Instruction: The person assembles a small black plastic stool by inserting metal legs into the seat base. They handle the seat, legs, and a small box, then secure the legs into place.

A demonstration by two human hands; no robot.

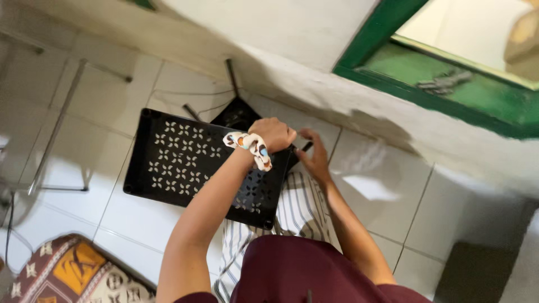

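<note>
Two bare hands recorded over one black plastic shelf panel [185, 163]. Left hand [275, 133]: closed into a fist at the panel's far right edge, gripping there; what lay inside the fist could not be told. Wrist wrapped by a soft fabric scrunchie [251, 147], cream with brown, orange and blue spots. Right hand [315, 157]: fingers spread narrow, tips resting on a small dark part [306, 147] just beside the panel's corner; grip on it could not be told.

Panel: rectangular, rigid, matt, with rounded corner sockets and rows of four-petal cut-outs across its face; held tilted above the floor, its near edge over the person's lap. A second black piece [236, 115] of the same moulded kind lay behind it, touching the wall [314, 84], with thin dark rods [230, 76] leaning beside.

Lap: striped cloth [297, 210], white with fine dark lines, below a plain maroon garment [303, 269].

Floor [140, 224]: glossy white square tiles with grey joints. Wall: rough whitewashed plaster. Window frame [393, 84]: green painted wood, upper right. Woven mat [73, 275], patterned brown, orange and cream, lower left corner. Slim metal frame [56, 129], far left, well apart from the hands
</note>
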